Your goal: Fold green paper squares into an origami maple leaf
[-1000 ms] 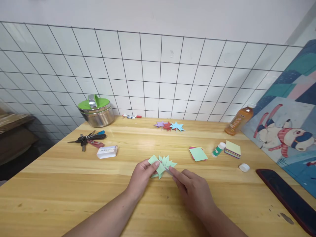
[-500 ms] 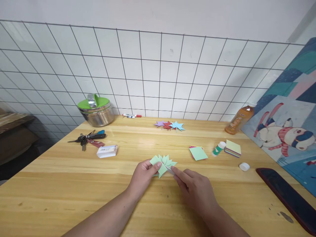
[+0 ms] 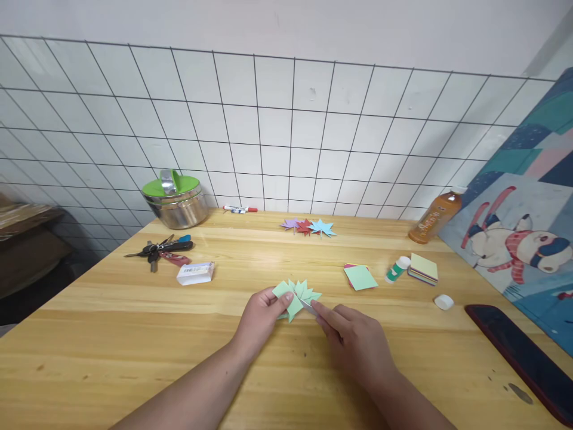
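A light green folded paper leaf with several pointed tips is between my hands, just above the wooden table. My left hand pinches its left side, thumb on top of a squarish flap. My right hand is closed round a thin silvery blade, whose tip points into the paper's middle. The handle, if there is one, is hidden in my palm. My right index fingertip lies along the blade near the leaf's right tip.
Purple, red and blue paper leaves lie farther back. To the right are green paper squares, a glue stick, its cap, a paper stack, a bottle and a phone. Keys, a small box and a pot stand left.
Almost nothing differs. The view has shifted very slightly; both hands keep their grip on the paper leaf and the blade.
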Tool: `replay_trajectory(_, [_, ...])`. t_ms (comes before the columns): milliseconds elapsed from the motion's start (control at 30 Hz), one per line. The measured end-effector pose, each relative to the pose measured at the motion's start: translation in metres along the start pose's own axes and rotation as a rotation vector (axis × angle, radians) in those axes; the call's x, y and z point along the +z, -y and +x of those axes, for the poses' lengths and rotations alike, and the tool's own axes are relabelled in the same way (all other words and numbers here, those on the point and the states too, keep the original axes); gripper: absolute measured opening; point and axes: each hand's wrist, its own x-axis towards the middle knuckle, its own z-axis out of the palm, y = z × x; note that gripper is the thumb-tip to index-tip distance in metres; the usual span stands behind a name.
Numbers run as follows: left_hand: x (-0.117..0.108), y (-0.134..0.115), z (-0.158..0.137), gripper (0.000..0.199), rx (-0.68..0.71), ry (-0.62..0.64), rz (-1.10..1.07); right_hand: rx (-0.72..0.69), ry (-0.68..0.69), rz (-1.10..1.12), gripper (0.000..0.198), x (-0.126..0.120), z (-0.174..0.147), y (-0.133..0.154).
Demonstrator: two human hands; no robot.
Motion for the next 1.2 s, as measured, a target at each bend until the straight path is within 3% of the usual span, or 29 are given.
replay_trajectory(333, [-0.001,0.004,0.002,0.029,0.007,-0.018,0.083,0.013,0.014,0.046,0.031,0.0,0.001,0.003])
replay_trajectory(667, [0.0,0.002,0.001,0.027,-0.009,0.0,0.014,0.018,0.007,0.142,0.033,0.003,0.001,0.003])
replay_trajectory(1200, [-0.001,0.003,0.001,0.028,0.022,0.012,0.106,-0.015,-0.02,0.045,0.031,-0.009,0.001,-0.005])
